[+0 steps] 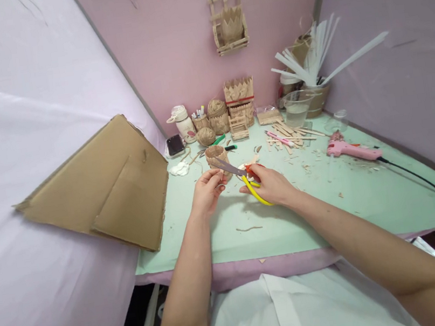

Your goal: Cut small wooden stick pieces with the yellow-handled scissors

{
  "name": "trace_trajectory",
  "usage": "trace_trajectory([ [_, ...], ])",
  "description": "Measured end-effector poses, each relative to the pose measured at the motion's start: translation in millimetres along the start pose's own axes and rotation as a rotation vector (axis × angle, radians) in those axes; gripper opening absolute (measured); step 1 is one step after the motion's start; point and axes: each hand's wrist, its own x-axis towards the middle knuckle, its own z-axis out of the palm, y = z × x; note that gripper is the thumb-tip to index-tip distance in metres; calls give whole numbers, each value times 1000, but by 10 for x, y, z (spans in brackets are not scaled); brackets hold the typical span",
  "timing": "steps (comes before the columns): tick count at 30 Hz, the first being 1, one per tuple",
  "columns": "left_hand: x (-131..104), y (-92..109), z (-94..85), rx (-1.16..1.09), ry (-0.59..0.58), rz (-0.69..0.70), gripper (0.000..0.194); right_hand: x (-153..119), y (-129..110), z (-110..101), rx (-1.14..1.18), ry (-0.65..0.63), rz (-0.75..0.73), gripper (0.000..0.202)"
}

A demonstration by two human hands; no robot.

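Note:
My right hand (268,181) grips a pair of scissors (231,168) with yellow and red handles, the blades pointing left toward my other hand. Fingers pinched together, my left hand (207,188) holds something small close to the blade tips; it looks like a bit of pale wood, but I cannot make it out. Just behind both hands a small round wooden cup (216,154) stands upright on the table, partly covered by the scissors and my left fingers. A thin strip of twine (249,228) lies on the table in front of my hands.
A pink glue gun (352,151) with a black cable lies at right. Loose wooden sticks (290,133) and a pink cutter (279,138) lie behind it. Twine balls (206,136), a white bottle (183,124) and wooden holders (238,91) line the back. Cardboard (110,184) leans at left.

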Motion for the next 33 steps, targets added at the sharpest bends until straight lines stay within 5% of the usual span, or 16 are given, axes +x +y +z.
trace_trajectory([
  [24,-4,13,-34,-84,-119,-85,17,-19,-6,10,-114,-4,-12,32],
  [33,-11,-17,-15,-7,-98,10,20,-24,3,48,-105,-16,-16,30],
])
